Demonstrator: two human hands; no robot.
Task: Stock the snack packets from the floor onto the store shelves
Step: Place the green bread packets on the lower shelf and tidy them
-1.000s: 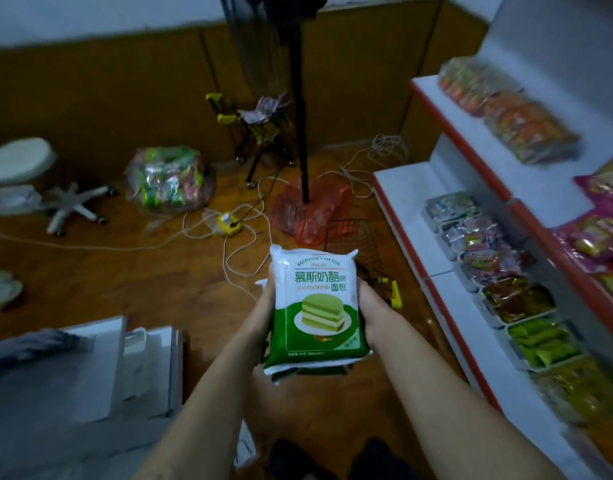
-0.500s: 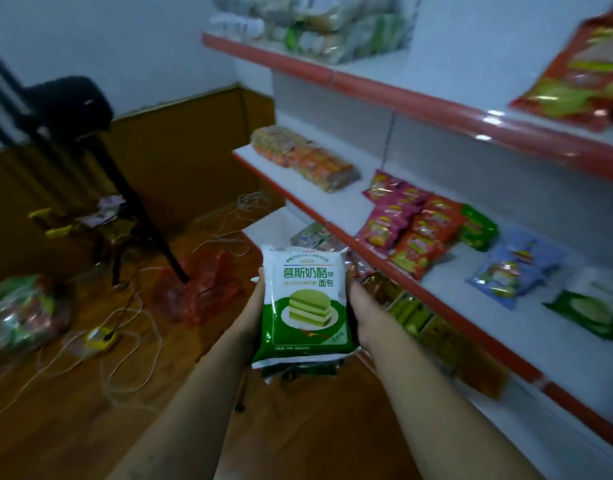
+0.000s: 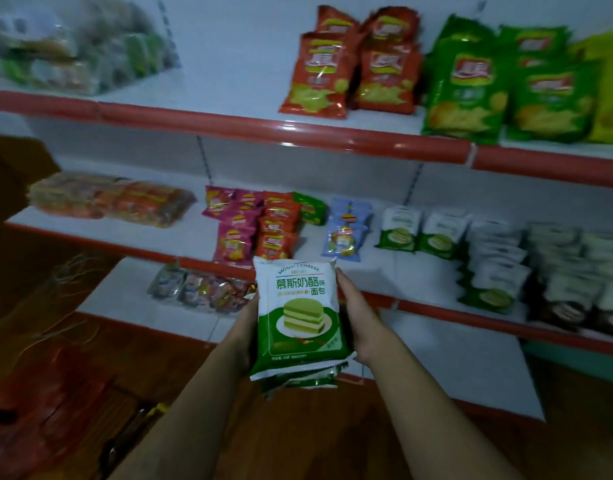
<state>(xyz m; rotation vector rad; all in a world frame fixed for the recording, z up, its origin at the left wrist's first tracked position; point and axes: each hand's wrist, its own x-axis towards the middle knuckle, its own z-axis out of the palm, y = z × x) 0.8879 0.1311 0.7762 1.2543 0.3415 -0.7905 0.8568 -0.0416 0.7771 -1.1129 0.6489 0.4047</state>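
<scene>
Clasping a green-and-white plastic bread packet stack (image 3: 298, 320), we curl left hand (image 3: 247, 329) and right hand (image 3: 358, 318) fingers (image 3: 345, 285) round its sides, red-edged white shelf (image 3: 378, 276) just beyond the fingers.

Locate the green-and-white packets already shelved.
Head view, middle shelf, right of centre: the green-and-white packets stand between the blue packets and a stack of white packets.
</scene>
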